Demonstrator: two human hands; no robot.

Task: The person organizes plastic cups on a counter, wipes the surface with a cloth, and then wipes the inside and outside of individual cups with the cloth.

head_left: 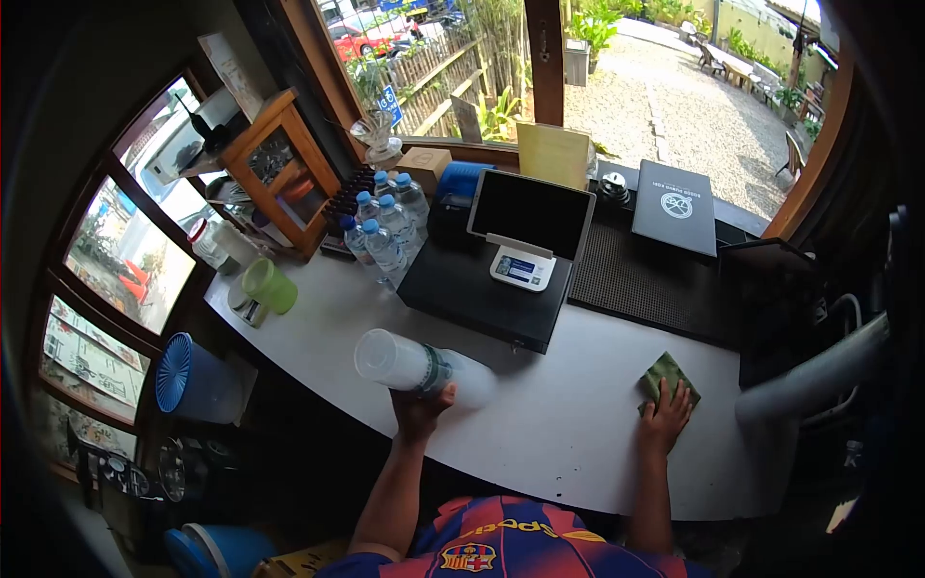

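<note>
Your left hand (420, 405) is closed around a stack of clear plastic cups (414, 365), held on its side just above the white curved counter (540, 433); whether the cups hold anything cannot be told. Your right hand (665, 416) lies flat, fingers spread, pressing a folded green cloth (663, 374) onto the counter. Behind the cups, sealed water bottles with blue caps (383, 223) stand clustered beside a black cash drawer (479, 289).

green cloth (667, 377) half under right hand (665, 416), tablet's (531, 216) small screen text unreadable
</note>
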